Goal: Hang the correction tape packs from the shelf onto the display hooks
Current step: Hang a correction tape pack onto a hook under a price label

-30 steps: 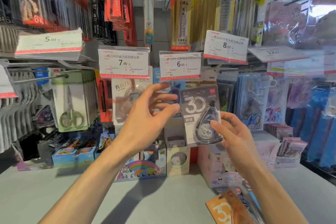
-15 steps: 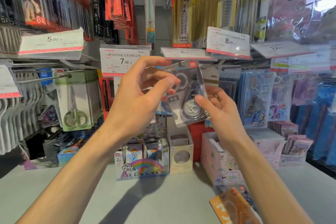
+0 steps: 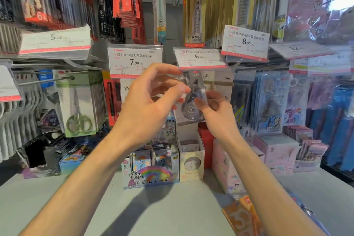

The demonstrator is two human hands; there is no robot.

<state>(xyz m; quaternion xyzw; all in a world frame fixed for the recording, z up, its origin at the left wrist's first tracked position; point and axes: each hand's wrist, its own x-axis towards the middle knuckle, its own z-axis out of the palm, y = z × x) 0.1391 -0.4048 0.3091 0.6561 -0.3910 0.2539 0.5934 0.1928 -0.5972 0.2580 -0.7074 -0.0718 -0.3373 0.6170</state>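
A grey correction tape pack (image 3: 192,108) marked 30 hangs just under the 6.00 price tag (image 3: 200,58), its top hidden behind the tag. My left hand (image 3: 151,101) pinches the pack's left edge with thumb and fingers. Along the pack's lower right side, my right hand (image 3: 214,109) holds it with curled fingers. Orange correction tape packs (image 3: 240,216) lie on the shelf at the bottom right, partly behind my right forearm. The hook itself is hidden by the tag.
Price tags 7.90 (image 3: 135,61) and 8.00 (image 3: 246,42) flank the 6.00 tag. Scissors packs (image 3: 78,105) hang at left. A My Little Pony box (image 3: 151,174) and a pink box (image 3: 226,166) stand on the grey shelf (image 3: 153,212) below.
Both hands have raised the grey pack from chest height up under the 6.00 tag, which tipped up and came back down. The pack's top is now behind the tag.
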